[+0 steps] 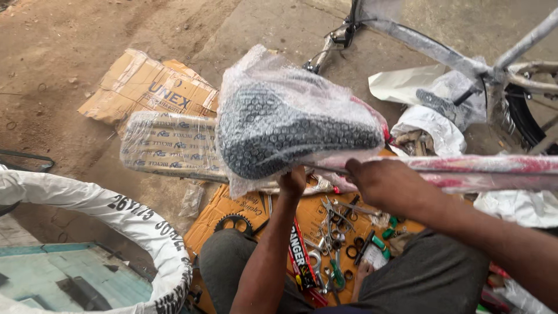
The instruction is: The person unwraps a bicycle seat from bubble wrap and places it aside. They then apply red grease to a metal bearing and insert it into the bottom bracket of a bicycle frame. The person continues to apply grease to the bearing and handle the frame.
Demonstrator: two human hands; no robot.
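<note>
A black bicycle saddle [285, 131] wrapped in clear bubble wrap fills the middle of the head view. My left hand [292, 181] grips it from underneath at its near edge. My right hand [388, 185] is closed around a red, plastic-wrapped frame tube [494, 171] that runs off to the right just beside the saddle. Both forearms reach up from the bottom of the view over my knees.
A flattened orange box [232, 209] under my hands carries wrenches [331, 232], rings, green caps and a chainring [233, 223]. A wrapped carton [171, 145] lies left of the saddle on brown cardboard [145, 84]. A paper-wrapped tyre [116, 212] curves at lower left. A wrapped bicycle frame [465, 64] stands at upper right.
</note>
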